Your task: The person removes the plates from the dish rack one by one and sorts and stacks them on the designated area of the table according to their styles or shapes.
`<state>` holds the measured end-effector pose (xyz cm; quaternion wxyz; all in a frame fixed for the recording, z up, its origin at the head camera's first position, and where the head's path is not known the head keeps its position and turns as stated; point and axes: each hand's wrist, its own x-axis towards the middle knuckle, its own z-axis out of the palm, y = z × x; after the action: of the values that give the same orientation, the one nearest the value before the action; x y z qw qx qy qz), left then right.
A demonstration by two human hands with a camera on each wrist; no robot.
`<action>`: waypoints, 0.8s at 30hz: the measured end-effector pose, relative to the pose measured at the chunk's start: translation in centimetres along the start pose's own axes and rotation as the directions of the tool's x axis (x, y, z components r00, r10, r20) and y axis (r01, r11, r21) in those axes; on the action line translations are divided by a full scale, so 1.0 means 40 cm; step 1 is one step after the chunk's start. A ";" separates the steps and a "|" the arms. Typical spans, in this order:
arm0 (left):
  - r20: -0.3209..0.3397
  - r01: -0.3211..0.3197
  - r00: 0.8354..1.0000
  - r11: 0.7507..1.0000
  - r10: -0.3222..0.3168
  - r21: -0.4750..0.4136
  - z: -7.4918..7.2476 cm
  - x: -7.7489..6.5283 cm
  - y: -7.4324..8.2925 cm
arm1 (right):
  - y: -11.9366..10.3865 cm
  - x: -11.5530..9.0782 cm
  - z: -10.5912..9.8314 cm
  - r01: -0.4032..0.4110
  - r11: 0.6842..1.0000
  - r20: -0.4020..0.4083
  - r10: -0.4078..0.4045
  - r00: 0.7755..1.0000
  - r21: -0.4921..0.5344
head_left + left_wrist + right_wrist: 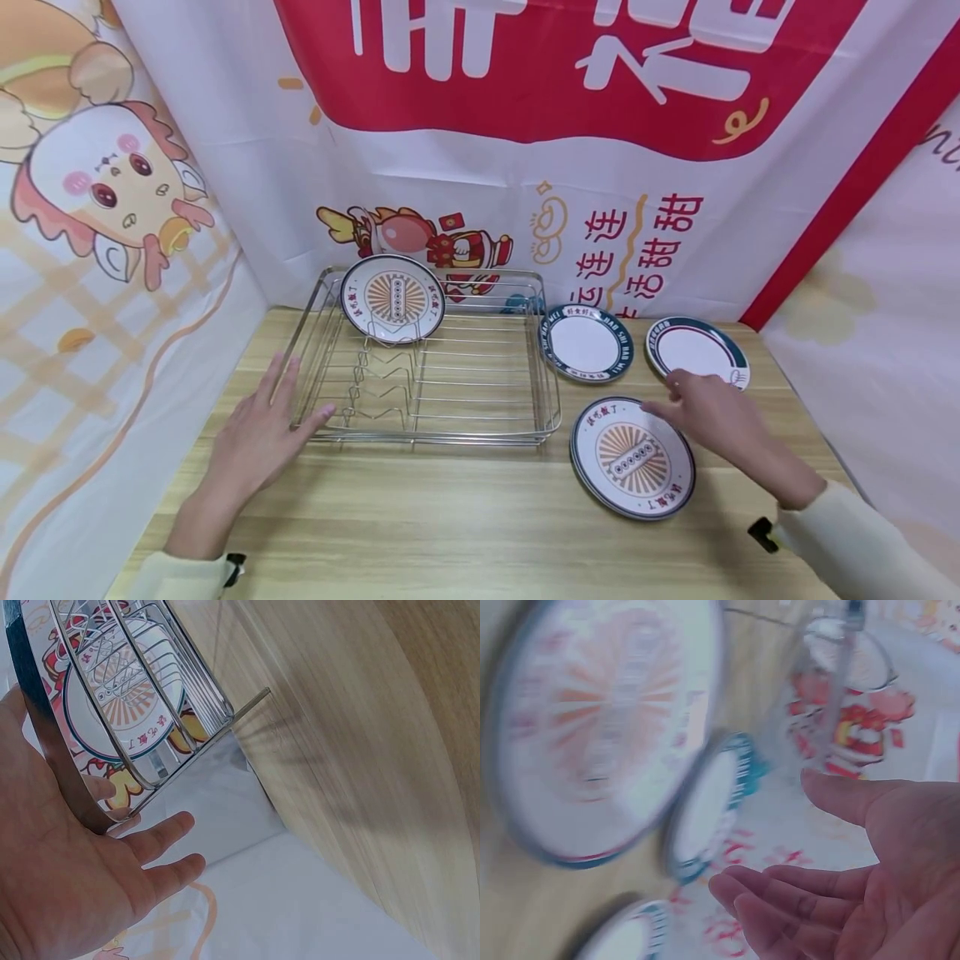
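On the left of the table stands a wire dish rack (pixel 480 437), with one sunburst-patterned plate (pixel 393 296) upright at its back. My left hand (pixel 255 442) rests at the rack's front left corner, thumb along the front and fingers spread at the side. In the left wrist view the metal frame crosses between thumb and fingers, which stay loose. My right hand (pixel 712 412) hovers between a stack of sunburst plates (pixel 633 458) and a green-and-white plate (pixel 693 350), partly covering the latter. Its palm holds nothing in the right wrist view, fingers loosely bent.
Just right of the rack lies another plate with a lettered green rim (pixel 587 343), close against the wires. A printed cloth (pixel 480 158) hangs behind the wooden table (pixel 420 517), and more cloth closes off both sides.
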<state>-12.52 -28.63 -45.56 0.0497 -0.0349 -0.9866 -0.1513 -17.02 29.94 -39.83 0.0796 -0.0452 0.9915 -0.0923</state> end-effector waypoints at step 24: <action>-0.003 -0.006 1.000 1.000 0.006 0.006 0.006 0.005 -0.006 | -0.431 0.223 -0.217 0.322 0.946 -0.145 -0.321 0.936 -0.019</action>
<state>-12.75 -28.79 -45.86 0.0520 -0.0375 -0.9869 -0.1481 -25.94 13.67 -29.48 -0.0093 -0.1997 0.9736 -0.1097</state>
